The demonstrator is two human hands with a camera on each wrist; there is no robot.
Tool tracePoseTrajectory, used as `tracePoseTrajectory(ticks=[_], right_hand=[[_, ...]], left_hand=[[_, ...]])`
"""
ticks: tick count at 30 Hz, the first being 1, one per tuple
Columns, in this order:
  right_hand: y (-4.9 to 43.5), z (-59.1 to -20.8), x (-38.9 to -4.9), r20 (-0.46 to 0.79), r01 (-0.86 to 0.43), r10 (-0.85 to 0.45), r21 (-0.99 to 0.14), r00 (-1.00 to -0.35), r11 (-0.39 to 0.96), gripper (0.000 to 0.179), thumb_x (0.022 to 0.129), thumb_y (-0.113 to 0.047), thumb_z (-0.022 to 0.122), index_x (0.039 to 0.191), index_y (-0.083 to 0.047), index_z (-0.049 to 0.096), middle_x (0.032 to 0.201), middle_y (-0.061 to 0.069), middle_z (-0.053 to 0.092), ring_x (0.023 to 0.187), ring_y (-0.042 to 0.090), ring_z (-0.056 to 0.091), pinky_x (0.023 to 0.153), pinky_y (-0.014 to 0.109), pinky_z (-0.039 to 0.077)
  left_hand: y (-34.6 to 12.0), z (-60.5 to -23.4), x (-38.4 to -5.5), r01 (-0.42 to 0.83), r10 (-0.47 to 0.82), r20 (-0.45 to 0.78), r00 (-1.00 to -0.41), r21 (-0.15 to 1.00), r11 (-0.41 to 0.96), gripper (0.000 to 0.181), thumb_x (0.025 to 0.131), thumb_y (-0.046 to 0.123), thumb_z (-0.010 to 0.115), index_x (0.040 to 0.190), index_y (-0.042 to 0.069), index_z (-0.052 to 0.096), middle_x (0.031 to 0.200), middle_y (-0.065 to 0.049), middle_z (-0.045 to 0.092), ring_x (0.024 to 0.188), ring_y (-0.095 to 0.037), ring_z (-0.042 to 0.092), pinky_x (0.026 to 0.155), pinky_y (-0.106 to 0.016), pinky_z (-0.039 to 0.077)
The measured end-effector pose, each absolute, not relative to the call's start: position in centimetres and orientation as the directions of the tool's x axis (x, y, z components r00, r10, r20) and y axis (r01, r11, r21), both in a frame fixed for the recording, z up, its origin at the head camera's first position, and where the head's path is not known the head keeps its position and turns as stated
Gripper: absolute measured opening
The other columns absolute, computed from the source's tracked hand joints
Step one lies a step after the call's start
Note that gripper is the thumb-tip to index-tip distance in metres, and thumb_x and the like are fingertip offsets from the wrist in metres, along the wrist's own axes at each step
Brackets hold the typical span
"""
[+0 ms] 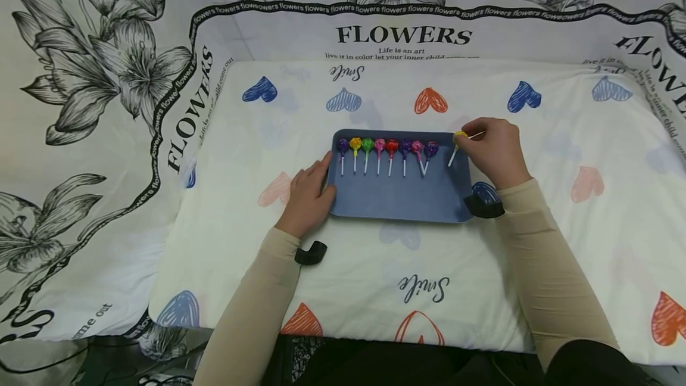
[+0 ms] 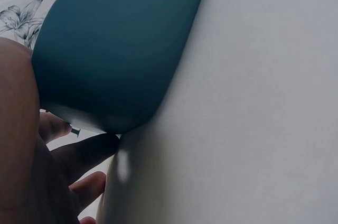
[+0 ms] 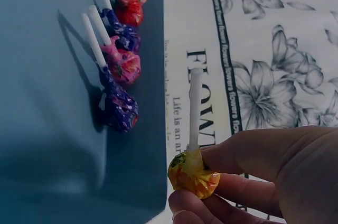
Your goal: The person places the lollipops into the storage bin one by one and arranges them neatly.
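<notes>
A blue-grey tray (image 1: pixel 396 198) holds a row of wrapped lollipops along its far side, sticks toward me, in purple, yellow, green, pink and red. The two rightmost, a pink one and a purple lollipop (image 3: pixel 120 109), have sticks that converge. My right hand (image 1: pixel 495 151), over the tray's far right corner, pinches a yellow lollipop (image 3: pixel 194 174) by its wrapped head, between thumb and fingers. Its white stick points free of the fingers. On the opposite side, my left hand (image 1: pixel 308 198) rests against the tray's left edge, fingers extended along the wall (image 2: pixel 116 76) and thumb at the rim.
Under the tray lies a white cloth (image 1: pixel 241 255) printed with hearts and the word Smile. Behind it spreads a flower-patterned cloth (image 1: pixel 128 70) with black lettering. Dark cables (image 1: pixel 43 368) show at the lower left, below the cloth's near edge.
</notes>
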State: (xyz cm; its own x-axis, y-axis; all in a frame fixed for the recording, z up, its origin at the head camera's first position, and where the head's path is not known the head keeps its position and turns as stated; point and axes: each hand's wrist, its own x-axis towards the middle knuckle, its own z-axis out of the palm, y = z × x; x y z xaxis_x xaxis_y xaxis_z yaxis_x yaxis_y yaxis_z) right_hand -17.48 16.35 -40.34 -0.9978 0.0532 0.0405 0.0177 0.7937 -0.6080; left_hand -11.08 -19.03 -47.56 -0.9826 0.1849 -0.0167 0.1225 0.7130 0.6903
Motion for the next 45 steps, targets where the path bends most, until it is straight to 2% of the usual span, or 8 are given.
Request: tracePoseTrajectory(ticks=[6, 12, 17, 22, 27, 36, 45], right_hand=[[15.9, -40.8, -17.7, 0.048, -0.003, 0.033, -0.607, -0.998, 0.795, 0.033, 0.09, -0.027, 0.068, 0.107, 0.001, 0.072, 0.1, 0.02, 0.069, 0.086, 0.03, 0.066, 0.068, 0.041, 0.055], [15.7, -41.3, -17.9, 0.027, -0.017, -0.002, -0.581, -1.0, 0.814, 0.033, 0.09, -0.026, 0.069, 0.106, 0.002, 0.072, 0.101, 0.02, 0.068, 0.084, 0.03, 0.06, 0.064, 0.037, 0.052], [15.6, -41.6, -18.0, 0.023, -0.02, -0.009, -0.521, -1.0, 0.853, 0.033, 0.09, -0.028, 0.068, 0.106, 0.0, 0.074, 0.104, 0.019, 0.069, 0.08, 0.029, 0.056, 0.059, 0.037, 0.043], [15.4, -41.4, -18.1, 0.017, -0.032, -0.027, -0.458, -0.999, 0.889, 0.032, 0.09, -0.028, 0.067, 0.106, -0.001, 0.074, 0.104, 0.019, 0.07, 0.082, 0.031, 0.059, 0.06, 0.041, 0.046], [15.3, -41.5, -18.1, 0.05, -0.073, -0.058, -0.403, -0.997, 0.912, 0.027, 0.088, -0.026, 0.071, 0.101, -0.003, 0.075, 0.097, 0.017, 0.071, 0.078, 0.031, 0.061, 0.058, 0.046, 0.048], [14.9, -42.6, -18.4, 0.093, -0.119, -0.092, -0.343, -0.991, 0.932, 0.016, 0.086, -0.022, 0.074, 0.085, -0.006, 0.074, 0.077, 0.012, 0.069, 0.063, 0.027, 0.058, 0.047, 0.038, 0.041], [14.4, -42.9, -18.5, 0.11, -0.129, -0.1, -0.309, -0.989, 0.942, 0.016, 0.085, -0.019, 0.075, 0.087, -0.004, 0.074, 0.079, 0.015, 0.07, 0.064, 0.028, 0.059, 0.049, 0.043, 0.046]], left_hand=[[-19.0, -47.4, -11.2, 0.125, 0.191, -0.018, -0.982, 0.69, 0.713, 0.067, 0.097, 0.024, 0.043, 0.157, 0.034, 0.014, 0.159, 0.007, 0.028, 0.147, -0.018, 0.022, 0.12, -0.039, 0.003], [-18.9, -47.4, -11.3, 0.124, 0.19, -0.021, -0.981, 0.691, 0.712, 0.067, 0.097, 0.025, 0.042, 0.157, 0.034, 0.014, 0.159, 0.007, 0.028, 0.147, -0.018, 0.021, 0.12, -0.039, 0.003], [-18.8, -47.3, -11.3, 0.119, 0.187, -0.025, -0.982, 0.687, 0.717, 0.067, 0.097, 0.024, 0.043, 0.157, 0.034, 0.014, 0.159, 0.007, 0.028, 0.147, -0.018, 0.022, 0.12, -0.038, 0.003], [-18.8, -47.2, -11.3, 0.118, 0.183, -0.024, -0.983, 0.683, 0.721, 0.067, 0.097, 0.024, 0.042, 0.157, 0.033, 0.015, 0.158, 0.007, 0.029, 0.147, -0.017, 0.022, 0.12, -0.038, 0.003], [-18.8, -47.3, -11.4, 0.129, 0.192, -0.016, -0.981, 0.685, 0.717, 0.067, 0.097, 0.023, 0.042, 0.157, 0.032, 0.015, 0.158, 0.007, 0.029, 0.147, -0.018, 0.022, 0.12, -0.039, 0.003], [-18.8, -47.6, -11.4, 0.141, 0.194, -0.002, -0.981, 0.682, 0.718, 0.067, 0.097, 0.023, 0.042, 0.157, 0.032, 0.015, 0.158, 0.006, 0.029, 0.147, -0.019, 0.023, 0.12, -0.04, 0.003], [-18.9, -47.6, -11.2, 0.127, 0.188, -0.014, -0.982, 0.685, 0.717, 0.067, 0.097, 0.023, 0.042, 0.158, 0.03, 0.015, 0.158, 0.005, 0.029, 0.147, -0.02, 0.023, 0.12, -0.04, 0.003]])
